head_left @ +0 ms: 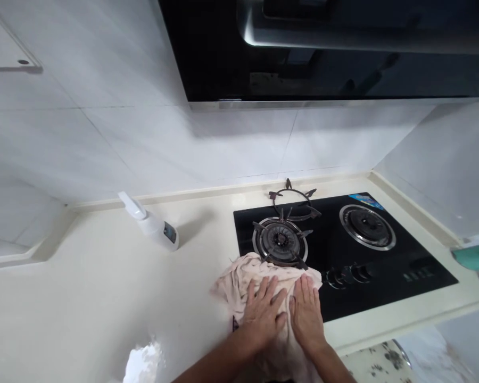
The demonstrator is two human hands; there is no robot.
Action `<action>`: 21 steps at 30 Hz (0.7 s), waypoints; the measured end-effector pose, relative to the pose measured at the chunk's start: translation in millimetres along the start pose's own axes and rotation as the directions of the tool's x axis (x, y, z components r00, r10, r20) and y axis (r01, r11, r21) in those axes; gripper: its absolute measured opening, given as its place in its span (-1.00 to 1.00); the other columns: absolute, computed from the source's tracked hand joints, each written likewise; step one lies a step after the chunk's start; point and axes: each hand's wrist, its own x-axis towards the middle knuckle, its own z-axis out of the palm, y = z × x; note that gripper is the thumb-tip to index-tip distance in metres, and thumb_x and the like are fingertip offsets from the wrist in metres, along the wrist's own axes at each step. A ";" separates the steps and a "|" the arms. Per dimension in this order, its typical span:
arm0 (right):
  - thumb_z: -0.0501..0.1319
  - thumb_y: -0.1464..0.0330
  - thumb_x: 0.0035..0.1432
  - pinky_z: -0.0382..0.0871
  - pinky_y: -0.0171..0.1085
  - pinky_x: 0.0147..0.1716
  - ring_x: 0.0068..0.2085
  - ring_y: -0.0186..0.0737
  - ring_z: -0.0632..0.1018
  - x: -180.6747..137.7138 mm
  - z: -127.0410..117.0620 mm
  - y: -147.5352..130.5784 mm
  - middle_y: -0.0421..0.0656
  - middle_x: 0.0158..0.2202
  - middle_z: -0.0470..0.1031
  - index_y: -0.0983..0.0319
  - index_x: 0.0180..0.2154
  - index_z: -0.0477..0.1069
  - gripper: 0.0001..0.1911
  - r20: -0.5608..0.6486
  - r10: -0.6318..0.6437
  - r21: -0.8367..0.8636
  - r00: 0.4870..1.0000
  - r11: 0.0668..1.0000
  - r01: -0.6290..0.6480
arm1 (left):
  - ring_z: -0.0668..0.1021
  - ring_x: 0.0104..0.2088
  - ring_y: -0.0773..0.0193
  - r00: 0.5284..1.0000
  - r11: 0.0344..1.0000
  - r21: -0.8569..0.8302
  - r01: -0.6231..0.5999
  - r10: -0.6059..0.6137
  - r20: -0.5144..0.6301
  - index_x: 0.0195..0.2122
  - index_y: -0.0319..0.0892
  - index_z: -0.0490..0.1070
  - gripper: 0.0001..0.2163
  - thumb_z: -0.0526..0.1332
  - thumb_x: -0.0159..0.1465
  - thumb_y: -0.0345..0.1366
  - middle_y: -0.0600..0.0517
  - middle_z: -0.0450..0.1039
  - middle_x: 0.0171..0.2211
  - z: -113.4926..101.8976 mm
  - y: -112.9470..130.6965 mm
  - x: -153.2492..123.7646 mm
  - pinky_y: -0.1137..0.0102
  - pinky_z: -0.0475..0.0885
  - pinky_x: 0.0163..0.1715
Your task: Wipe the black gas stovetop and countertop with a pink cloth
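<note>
A pale pink cloth [243, 276] lies bunched over the front left corner of the black glass gas cooktop [367, 290]. My left hand [263, 308] rests flat on it with the fingers spread. Beside it, my right hand [306, 311] also presses down flat, fingers stretched out and close together. The cloth's far edge meets the left burner [280, 240], which has a pan support on it. Behind that burner a second pan support [291, 199] sits partly off the glass. To the right of my hands are the control knobs [348, 275].
A white spray bottle [157, 229] stands on the cream counter [104, 287] at the left. The right burner [367, 227] has no pan support. A black range hood [323, 74] hangs overhead. Green objects [475, 256] lie at the right edge.
</note>
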 end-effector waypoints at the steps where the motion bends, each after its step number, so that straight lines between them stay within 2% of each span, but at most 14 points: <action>1: -0.11 0.26 0.48 -0.02 0.29 0.48 0.56 0.17 0.02 -6.8 4.2 -10.9 0.26 0.51 0.09 0.47 0.43 0.20 -0.35 0.022 -0.020 0.013 1.000 1.000 0.020 | 0.22 0.48 -0.14 1.000 1.000 0.026 0.011 -0.011 -0.011 0.46 0.12 0.24 -0.40 0.20 0.41 0.02 -0.09 0.15 0.53 -1.5 -8.0 -13.5 -0.16 -0.14 0.46; 4: -0.06 0.33 0.46 -0.04 0.28 0.49 0.56 0.18 0.05 -15.4 13.7 -50.5 0.22 0.51 0.10 0.45 0.42 0.24 -0.38 0.120 -0.139 0.074 0.983 0.989 0.131 | 0.22 0.47 -0.19 0.996 0.991 0.107 0.078 -0.074 -0.044 0.45 0.14 0.27 -0.38 0.25 0.37 0.01 -0.09 0.13 0.53 -12.7 -37.0 -54.6 -0.14 -0.12 0.45; 6: -0.02 0.35 0.45 -0.01 0.25 0.50 0.55 0.16 0.06 -6.2 14.5 -78.8 0.16 0.53 0.07 0.40 0.45 0.21 -0.38 0.193 -0.236 0.139 0.952 0.967 0.212 | 0.24 0.46 -0.22 0.987 0.974 0.167 0.154 -0.144 -0.070 0.44 0.15 0.28 -0.38 0.28 0.35 -0.01 -0.10 0.13 0.53 -26.0 -57.6 -74.7 -0.16 -0.05 0.43; 9: 0.06 0.35 0.44 0.06 0.18 0.50 0.56 0.08 0.07 19.2 4.5 -112.2 0.04 0.55 0.05 0.29 0.47 0.19 -0.37 0.283 -0.414 0.275 0.865 0.899 0.341 | 0.26 0.46 -0.22 0.948 0.921 0.233 0.313 -0.289 -0.131 0.38 0.15 0.38 -0.45 0.27 0.34 -0.18 -0.09 0.20 0.50 -47.0 -81.1 -89.9 -0.18 0.01 0.41; 11: 0.05 0.36 0.46 0.14 0.11 0.48 0.54 -0.02 0.14 30.8 -5.8 -118.4 -0.07 0.53 0.13 0.17 0.42 0.30 -0.44 0.299 -0.534 0.367 0.791 0.829 0.421 | 0.27 0.46 -0.17 0.909 0.878 0.244 0.411 -0.372 -0.190 0.33 0.13 0.45 -0.49 0.23 0.34 -0.28 -0.08 0.25 0.48 -53.2 -86.7 -93.7 -0.17 0.00 0.42; 12: 0.04 0.37 0.47 0.18 0.08 0.47 0.52 -0.07 0.19 32.3 -10.3 -114.0 -0.12 0.51 0.19 0.11 0.37 0.37 -0.49 0.282 -0.564 0.389 0.776 0.807 0.445 | 0.24 0.48 -0.17 0.889 0.860 0.244 0.449 -0.402 -0.219 0.34 0.11 0.44 -0.48 0.21 0.34 -0.29 -0.09 0.24 0.48 -51.9 -85.8 -94.7 -0.16 -0.01 0.43; 13: 0.03 0.37 0.48 0.22 0.07 0.45 0.50 -0.09 0.24 30.5 -13.5 -104.2 -0.16 0.48 0.26 0.07 0.32 0.44 -0.51 0.246 -0.567 0.384 0.786 0.801 0.458 | 0.21 0.49 -0.19 0.874 0.847 0.241 0.474 -0.421 -0.241 0.37 0.09 0.40 -0.44 0.22 0.33 -0.28 -0.10 0.20 0.50 -47.5 -82.9 -95.3 -0.17 -0.01 0.44; 14: 0.02 0.38 0.48 0.26 0.07 0.43 0.47 -0.09 0.30 25.9 -14.9 -89.0 -0.17 0.45 0.33 0.04 0.27 0.50 -0.53 0.195 -0.543 0.351 0.817 0.816 0.459 | 0.16 0.51 -0.25 0.867 0.842 0.234 0.486 -0.430 -0.252 0.42 0.07 0.34 -0.39 0.25 0.31 -0.24 -0.12 0.15 0.52 -40.3 -78.5 -95.4 -0.20 0.00 0.43; 16: 0.05 0.36 0.46 0.36 0.09 0.35 0.40 -0.01 0.41 10.7 -12.8 -45.7 -0.14 0.36 0.46 0.04 0.19 0.57 -0.57 0.058 -0.465 0.217 0.883 0.869 0.444 | 0.06 0.52 -0.42 0.870 0.852 0.208 0.481 -0.433 -0.238 0.50 0.06 0.18 -0.23 0.32 0.25 -0.13 -0.16 0.02 0.56 -21.8 -68.7 -92.5 -0.32 0.03 0.39; 18: 0.11 0.26 0.44 0.47 0.07 0.21 0.31 0.07 0.52 -5.6 -6.2 3.9 -0.09 0.29 0.53 0.06 0.17 0.59 -0.61 -0.025 -0.420 0.047 0.907 0.906 0.421 | 0.01 0.52 -0.53 0.877 0.868 0.164 0.468 -0.434 -0.206 0.53 0.12 0.08 -0.15 0.35 0.23 -0.02 -0.17 -0.06 0.58 -6.5 -63.5 -82.5 -0.42 0.05 0.35; 21: 0.08 0.18 0.43 0.50 0.14 0.08 0.20 0.20 0.60 -19.5 2.2 57.0 -0.01 0.24 0.57 0.10 0.15 0.61 -0.56 -0.046 -0.351 -0.134 0.935 0.930 0.343 | 0.04 0.51 -0.52 0.867 0.868 0.119 0.483 -0.455 -0.203 0.54 0.21 0.02 -0.22 0.28 0.33 0.02 -0.15 -0.09 0.59 -6.3 -73.8 -51.1 -0.43 0.05 0.35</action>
